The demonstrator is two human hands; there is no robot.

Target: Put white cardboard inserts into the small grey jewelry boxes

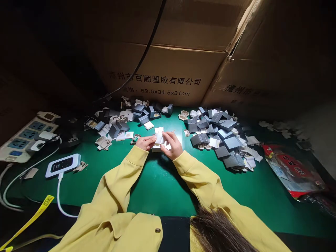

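Near the middle of the green table, my left hand (147,142) and my right hand (172,145) meet around a small white paper piece (159,138). Both sets of fingers pinch it, the left at its left edge and the right at its upper right. Just under my hands lies a small white box (156,149), partly hidden by my fingers. More white paper shows behind the held piece. A flat white card (148,125) rests beyond my left hand.
Dark grey little boxes (228,125) and white scraps heap up on the right; a second pile (114,130) lies left. A power strip (28,136) and white cabled device (63,165) sit at far left, a red plastic bag (294,171) at right. Cardboard cartons (162,63) stand behind.
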